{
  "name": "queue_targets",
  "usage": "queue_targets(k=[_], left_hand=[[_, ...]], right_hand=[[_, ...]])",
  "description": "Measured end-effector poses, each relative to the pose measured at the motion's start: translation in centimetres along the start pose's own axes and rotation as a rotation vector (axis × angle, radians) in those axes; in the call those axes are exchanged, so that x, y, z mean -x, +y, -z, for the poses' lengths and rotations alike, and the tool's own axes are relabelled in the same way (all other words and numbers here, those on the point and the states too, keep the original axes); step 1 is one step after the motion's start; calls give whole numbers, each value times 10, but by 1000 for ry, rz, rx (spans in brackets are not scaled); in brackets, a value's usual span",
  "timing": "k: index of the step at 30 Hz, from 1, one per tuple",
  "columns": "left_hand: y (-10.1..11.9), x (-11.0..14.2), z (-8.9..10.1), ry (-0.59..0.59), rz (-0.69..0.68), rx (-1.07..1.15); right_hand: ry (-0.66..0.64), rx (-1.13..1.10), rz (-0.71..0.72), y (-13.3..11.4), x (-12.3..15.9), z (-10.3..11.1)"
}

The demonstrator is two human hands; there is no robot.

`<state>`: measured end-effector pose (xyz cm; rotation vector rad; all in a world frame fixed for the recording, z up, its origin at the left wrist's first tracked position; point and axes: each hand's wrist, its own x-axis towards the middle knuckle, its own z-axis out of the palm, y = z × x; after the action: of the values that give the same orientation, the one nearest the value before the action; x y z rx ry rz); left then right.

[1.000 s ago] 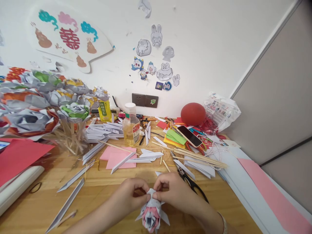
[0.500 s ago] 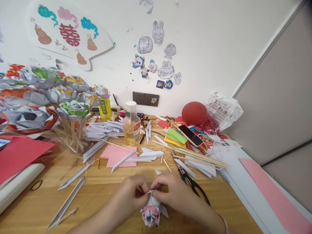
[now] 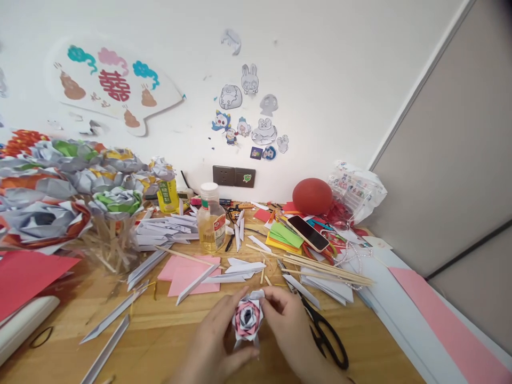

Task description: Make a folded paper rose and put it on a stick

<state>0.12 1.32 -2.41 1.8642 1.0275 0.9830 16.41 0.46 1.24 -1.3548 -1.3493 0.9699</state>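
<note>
A folded paper flower (image 3: 248,317), white and pink in rings around a dark centre, faces up toward me at the front of the table. My left hand (image 3: 219,333) wraps its left side, thumb low near the white paper under the bloom. At its upper right edge, my right hand (image 3: 286,325) pinches a white petal between thumb and fingers. Black-handled scissors (image 3: 320,325) lie just right of my right hand. Beyond the hands are pink paper squares (image 3: 188,272) with folded white paper strips (image 3: 236,271) beside and across them.
A bottle of yellowish liquid (image 3: 211,221) stands mid-table. Finished paper flowers (image 3: 44,218) crowd the left in a clear container. Wooden sticks (image 3: 328,268), a phone (image 3: 308,233), coloured paper (image 3: 285,236) and a red balloon (image 3: 312,196) occupy the right. White sheets line the right edge.
The flower has turned from hanging downward to facing up at me. My left hand has shifted from pinching its top to cradling its side. The view has tilted upward slightly.
</note>
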Motion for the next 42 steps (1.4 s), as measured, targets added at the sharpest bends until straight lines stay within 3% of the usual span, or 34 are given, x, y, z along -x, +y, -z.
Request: queue_targets(k=[4,13,18,26,31,36,42], left_hand=[[6,0,6,3,-78,-157],[8,1,11,63,-176,-182],[15,0,15,63,-205,-191],[19,-3,16,107,-299,-247],[20,-3,19,163,-352,-307],[20,-5,21,246,-406,-368],[20,-4,21,257,-435,-389]], right_hand=[[59,194,227,-7,9,-2],[79,357,677,-7,20,1],[37,275,683,-9,21,3],[-11,187,519,-6,20,7],[-50,256,713,-12,19,8],[-9,343,700,-11,17,8],[-97,512,854,-13,15,12]])
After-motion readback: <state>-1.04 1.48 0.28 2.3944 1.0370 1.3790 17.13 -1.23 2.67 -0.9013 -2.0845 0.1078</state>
